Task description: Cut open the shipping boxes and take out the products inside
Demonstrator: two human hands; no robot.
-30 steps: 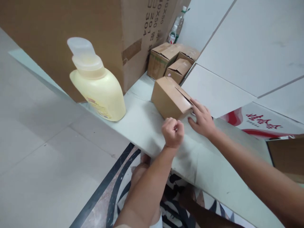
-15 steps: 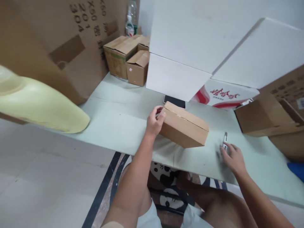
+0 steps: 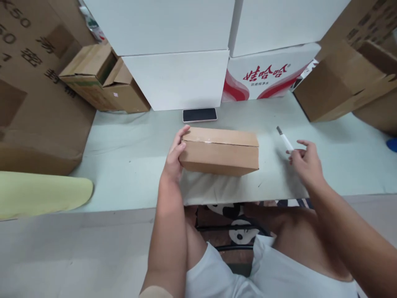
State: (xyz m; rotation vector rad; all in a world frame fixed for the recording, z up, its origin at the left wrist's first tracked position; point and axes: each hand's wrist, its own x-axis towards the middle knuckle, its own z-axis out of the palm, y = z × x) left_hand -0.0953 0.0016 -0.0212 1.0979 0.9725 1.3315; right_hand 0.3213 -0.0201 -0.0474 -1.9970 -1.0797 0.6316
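Observation:
My left hand (image 3: 176, 157) grips the left end of a closed brown cardboard box (image 3: 220, 152), thumb on the near side and fingers over the far edge. A long seam runs along its upper face, with a shiny bit of tape on it. The box tilts toward me over the table; whether its underside rests there I cannot tell. Right of the box, my right hand (image 3: 305, 161) pinches a slim white box cutter (image 3: 285, 140) by its near end. Its dark grey tip points away and to the left, apart from the box.
A phone (image 3: 200, 115) lies behind the box on the pale green table (image 3: 133, 165). White cartons (image 3: 186, 80) stand at the back. Brown boxes (image 3: 105, 89) are at back left, an open carton (image 3: 338, 82) at right. A yellow rounded object (image 3: 43, 194) juts over the left edge.
My right hand has picked the box cutter up from the table. My left hand still holds the box, which now sits squarer to me. The view has turned.

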